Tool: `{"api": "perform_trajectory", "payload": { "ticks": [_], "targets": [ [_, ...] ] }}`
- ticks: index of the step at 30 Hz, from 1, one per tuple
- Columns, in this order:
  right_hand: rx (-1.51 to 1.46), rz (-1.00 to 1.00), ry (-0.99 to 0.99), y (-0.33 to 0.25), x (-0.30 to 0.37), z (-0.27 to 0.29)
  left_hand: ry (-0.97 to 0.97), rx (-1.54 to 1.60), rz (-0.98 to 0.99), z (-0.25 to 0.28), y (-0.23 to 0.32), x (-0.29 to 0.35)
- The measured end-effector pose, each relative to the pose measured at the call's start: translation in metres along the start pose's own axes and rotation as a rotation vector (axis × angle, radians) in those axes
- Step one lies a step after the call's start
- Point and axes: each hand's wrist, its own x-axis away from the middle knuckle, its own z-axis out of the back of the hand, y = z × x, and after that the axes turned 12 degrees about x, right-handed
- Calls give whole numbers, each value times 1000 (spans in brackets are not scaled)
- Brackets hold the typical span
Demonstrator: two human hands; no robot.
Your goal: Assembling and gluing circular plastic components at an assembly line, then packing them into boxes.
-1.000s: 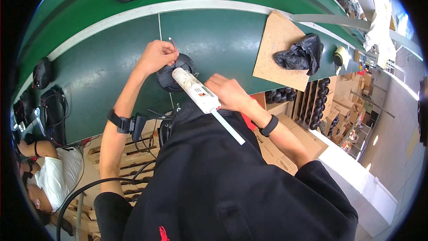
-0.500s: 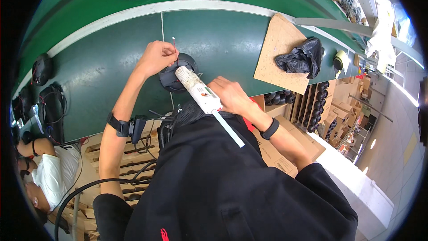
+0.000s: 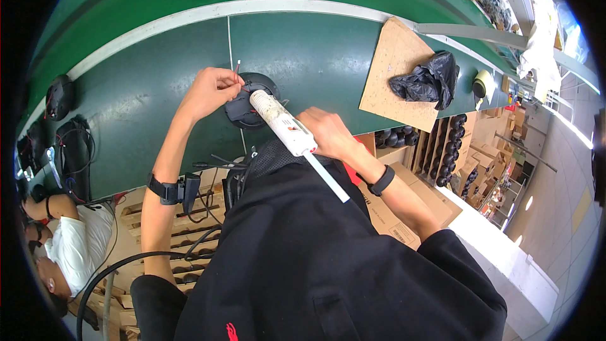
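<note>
Torso: a loose, matte black fabric garment (image 3: 303,259), which bore a small red marking (image 3: 232,331) low in view and a narrow seamed strip (image 3: 331,319). Sleeves: black, short, wide-ended. Left forearm: a black fabric strap (image 3: 163,191), to which a black, boxy plastic module (image 3: 190,192) was fixed. Right wrist: a slim, smooth black band (image 3: 382,181). Left hand (image 3: 213,92) and right hand (image 3: 325,132): both were bare.

I see a white gun (image 3: 282,125) with a bluish-white stick (image 3: 326,177), a black disc (image 3: 243,113), a red wire (image 3: 237,73), a green table (image 3: 309,50).
</note>
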Motion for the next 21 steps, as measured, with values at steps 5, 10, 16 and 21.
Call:
{"api": "perform_trajectory", "payload": {
  "ticks": [5,10,16,21],
  "targets": [
    [-53,9,-53,6,1,5,25,8,-30,2,-8,3],
    [-166,12,-37,10,7,11,49,4,-50,3,-10,9],
    [-163,29,-18,8,6,17,82,-101,-168,1,-9,22],
    [-131,50,-31,3,4,17,42,-159,-119,-3,-12,40]
  ]
}}
